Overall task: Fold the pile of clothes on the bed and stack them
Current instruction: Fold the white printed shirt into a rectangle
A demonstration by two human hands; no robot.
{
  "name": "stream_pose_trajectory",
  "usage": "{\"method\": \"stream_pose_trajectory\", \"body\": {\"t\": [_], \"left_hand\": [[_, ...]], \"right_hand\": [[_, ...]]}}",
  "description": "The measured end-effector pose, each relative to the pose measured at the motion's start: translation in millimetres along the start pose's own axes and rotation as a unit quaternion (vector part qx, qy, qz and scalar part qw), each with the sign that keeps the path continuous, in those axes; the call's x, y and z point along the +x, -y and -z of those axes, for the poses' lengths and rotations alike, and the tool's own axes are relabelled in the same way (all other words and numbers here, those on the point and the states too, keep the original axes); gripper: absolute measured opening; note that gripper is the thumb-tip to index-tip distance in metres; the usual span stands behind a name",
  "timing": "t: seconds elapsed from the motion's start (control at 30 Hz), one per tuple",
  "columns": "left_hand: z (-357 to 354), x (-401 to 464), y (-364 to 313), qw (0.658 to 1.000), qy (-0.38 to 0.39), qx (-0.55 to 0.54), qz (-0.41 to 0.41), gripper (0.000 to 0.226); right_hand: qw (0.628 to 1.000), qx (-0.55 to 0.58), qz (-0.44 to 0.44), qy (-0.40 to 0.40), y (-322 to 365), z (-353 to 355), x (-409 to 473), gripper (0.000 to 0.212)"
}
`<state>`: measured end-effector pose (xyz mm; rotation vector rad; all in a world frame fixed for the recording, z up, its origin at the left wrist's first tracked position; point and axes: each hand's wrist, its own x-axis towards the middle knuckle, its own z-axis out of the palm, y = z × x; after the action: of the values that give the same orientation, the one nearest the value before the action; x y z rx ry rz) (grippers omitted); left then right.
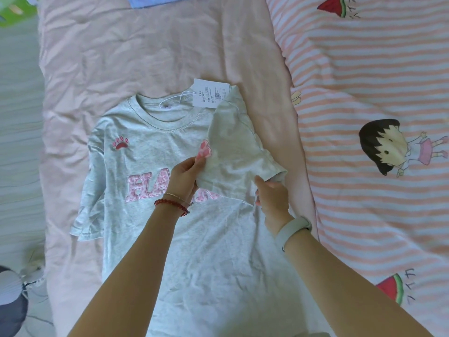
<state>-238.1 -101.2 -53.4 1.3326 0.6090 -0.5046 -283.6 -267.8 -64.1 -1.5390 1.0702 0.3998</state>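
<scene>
pinching the folded-in sleeve [233, 152] of the grey t-shirt [150, 166] lying flat on the pink sheet [145, 52], the left hand [185, 177] grips its inner edge, the right hand [271, 195] its cuff, the shirt's length running toward the person.

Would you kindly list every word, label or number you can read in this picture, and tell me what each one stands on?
"HA", then a hidden stretch, on the chest of the grey cotton T-shirt in pink patterned letters; the left hand and folded sleeve cover the rest.
White paper hang tag at the collar: printed lines, too small to read.
Small label inside the neckline: too small to read.
Black handwritten marks beside the watermelons on the pink striped duvet: not legible.
</scene>
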Motion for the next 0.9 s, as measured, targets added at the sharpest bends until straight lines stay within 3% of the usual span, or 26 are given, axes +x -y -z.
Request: {"method": "stream_pose_trajectory", "body": {"t": [0.1,0.2,0.3,0.4,0.47,0.57,0.67,0.73,0.83,0.9], "left_hand": [[-5.9,-6.3,-13.2,0.996,0.058,-0.067,0.010,0.021],[-6.8,-7.3,-20.6,0.991,0.070,-0.107,0.028,0.024],[-4.6,-4.8,-22.7,0.995,0.022,-0.096,0.031,0.023],[-1.2,-3.5,-15.5,0.993,-0.097,0.069,0.024,0.029],[4.7,-3.1,-3.0,0.949,-0.155,0.276,0.008,0.038],[14.8,-6.7,22.3,0.822,-0.195,0.534,-0.013,0.054],[12.3,-19.0,43.3,0.749,-0.176,0.624,-0.140,0.056],[3.0,-33.3,65.4,0.691,-0.113,0.671,-0.243,0.054],[-19.8,-59.8,103.1,0.656,0.019,0.711,-0.252,0.057],[-33.0,-69.6,120.1,0.653,0.029,0.723,-0.225,0.062]], "right_hand": [[0.995,0.004,-0.088,0.042,-0.6,0.8,-4.8,0.042],[0.981,0.127,-0.133,0.064,5.4,0.6,-9.7,0.030],[0.985,0.160,-0.061,0.025,10.0,0.0,-16.6,0.023],[0.996,0.085,0.038,0.003,1.7,2.2,-27.0,0.015],[0.999,0.007,0.026,0.019,-12.5,6.3,-29.2,0.015],[0.988,-0.143,0.050,-0.012,-37.3,22.3,-24.6,0.021],[0.924,-0.323,0.171,-0.115,-60.1,49.6,-23.7,0.028],[0.882,-0.412,0.182,-0.136,-77.7,66.1,-26.0,0.032],[0.853,-0.470,0.193,-0.118,-108.3,84.9,-35.2,0.038],[0.853,-0.471,0.198,-0.109,-126.0,95.3,-42.9,0.038]]}}
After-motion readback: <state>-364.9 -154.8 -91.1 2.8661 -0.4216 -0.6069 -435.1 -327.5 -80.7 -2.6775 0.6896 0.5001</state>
